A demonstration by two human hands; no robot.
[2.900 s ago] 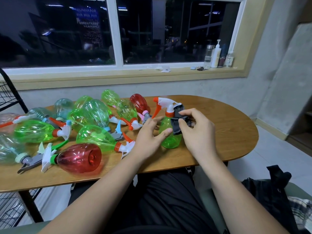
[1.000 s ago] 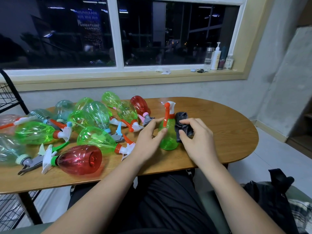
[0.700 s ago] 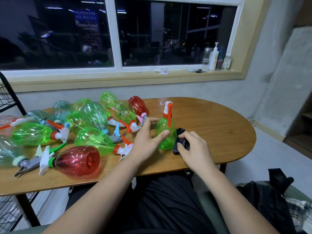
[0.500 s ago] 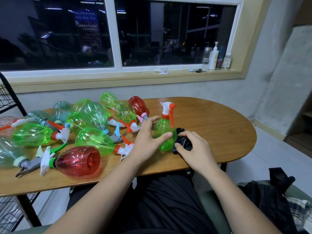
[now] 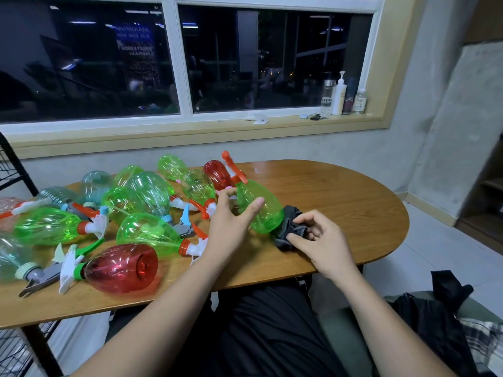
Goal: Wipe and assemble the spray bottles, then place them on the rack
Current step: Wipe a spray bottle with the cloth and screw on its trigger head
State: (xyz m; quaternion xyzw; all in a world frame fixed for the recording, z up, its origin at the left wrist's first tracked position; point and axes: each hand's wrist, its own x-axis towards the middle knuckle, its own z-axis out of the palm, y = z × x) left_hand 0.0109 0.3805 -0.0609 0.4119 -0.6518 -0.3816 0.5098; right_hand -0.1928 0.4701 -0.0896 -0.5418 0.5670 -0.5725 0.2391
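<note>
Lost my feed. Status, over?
Left hand grips tilted green bottle. Right hand pinches cloth at its base. Loose bottles piled to the left.

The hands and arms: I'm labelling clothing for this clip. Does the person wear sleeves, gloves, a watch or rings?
No. The left hand and right hand are bare, with no gloves and no rings that I can make out. Both forearms are bare to the frame's lower edge: no sleeve, watch or bracelet shows.
</note>
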